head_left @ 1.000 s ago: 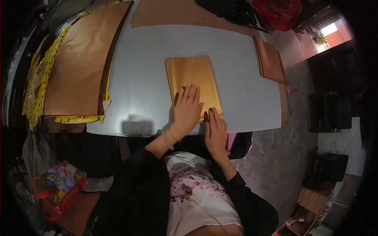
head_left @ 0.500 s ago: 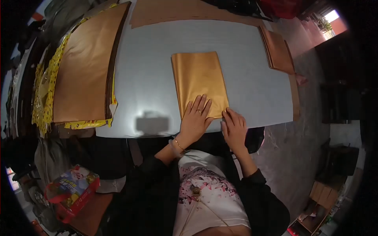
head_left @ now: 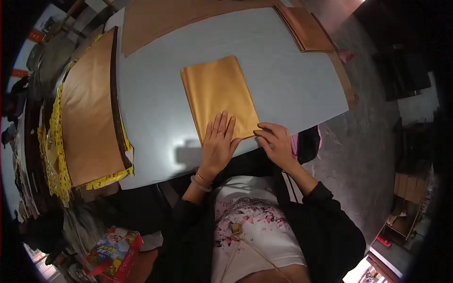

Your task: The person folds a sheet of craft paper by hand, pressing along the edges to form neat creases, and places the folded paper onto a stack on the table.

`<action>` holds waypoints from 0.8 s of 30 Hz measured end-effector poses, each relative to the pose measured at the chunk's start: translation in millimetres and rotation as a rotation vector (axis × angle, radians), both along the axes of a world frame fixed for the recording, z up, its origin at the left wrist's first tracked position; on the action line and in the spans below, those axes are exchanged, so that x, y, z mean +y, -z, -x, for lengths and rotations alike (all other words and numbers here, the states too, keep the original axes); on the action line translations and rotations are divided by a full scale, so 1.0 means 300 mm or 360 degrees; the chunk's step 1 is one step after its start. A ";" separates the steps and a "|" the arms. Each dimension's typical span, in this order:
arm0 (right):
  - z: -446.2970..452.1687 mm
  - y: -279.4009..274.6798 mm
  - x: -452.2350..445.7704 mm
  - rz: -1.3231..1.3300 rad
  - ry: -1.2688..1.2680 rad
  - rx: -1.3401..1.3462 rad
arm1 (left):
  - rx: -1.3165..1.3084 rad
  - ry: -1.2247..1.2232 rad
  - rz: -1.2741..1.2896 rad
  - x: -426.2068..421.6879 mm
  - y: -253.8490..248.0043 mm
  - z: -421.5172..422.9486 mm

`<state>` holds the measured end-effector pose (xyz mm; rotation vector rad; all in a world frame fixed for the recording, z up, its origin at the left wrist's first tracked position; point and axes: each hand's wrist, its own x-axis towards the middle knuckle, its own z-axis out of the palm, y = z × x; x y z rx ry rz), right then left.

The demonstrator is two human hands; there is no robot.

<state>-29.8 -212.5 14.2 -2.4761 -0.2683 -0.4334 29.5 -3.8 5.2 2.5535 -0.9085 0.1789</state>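
Observation:
A folded gold sheet (head_left: 217,87), smooth and slightly shiny, lies on the grey-blue tabletop in front of me. My left hand (head_left: 218,146) rests flat on its lower left part, fingers stretched out and a little apart. At the sheet's lower right corner is my right hand (head_left: 275,144), its fingers bent and closed on the corner edge. The thumb side of that hand is partly hidden, so how much of the layers it pinches is unclear.
A tall stack of brown-gold sheets (head_left: 92,108) on yellow wrapping stands at the left. Folded brown pieces (head_left: 306,30) lie at the far right corner, and a large brown sheet (head_left: 160,21) along the back. A red printed bag (head_left: 115,254) sits low at the left.
The view has turned, so the table and sheet appear tilted. Both hands stay at the same places on the gold sheet; the right fingers look more bent at its corner.

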 end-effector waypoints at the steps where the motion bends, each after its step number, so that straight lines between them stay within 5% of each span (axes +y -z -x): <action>1: -0.013 0.007 -0.004 -0.0005 0.0009 0.0003 | 0.0052 -0.0020 0.0032 -0.001 -0.016 0.005; 3: -0.055 0.035 -0.009 -0.0537 0.0214 0.0105 | 0.0181 -0.0100 0.0062 -0.003 -0.070 0.006; 9: -0.242 0.009 0.038 -0.0753 0.0543 0.0159 | 0.0045 -0.0643 0.0211 0.065 0.005 -0.114; 15: -0.341 0.002 0.095 -0.0174 0.0813 0.0300 | 0.0029 -0.0645 0.0081 0.097 0.039 -0.145; 24: -0.356 0.046 0.100 -0.0082 0.0837 0.0195 | -0.0050 -0.0615 -0.0166 0.082 0.044 -0.147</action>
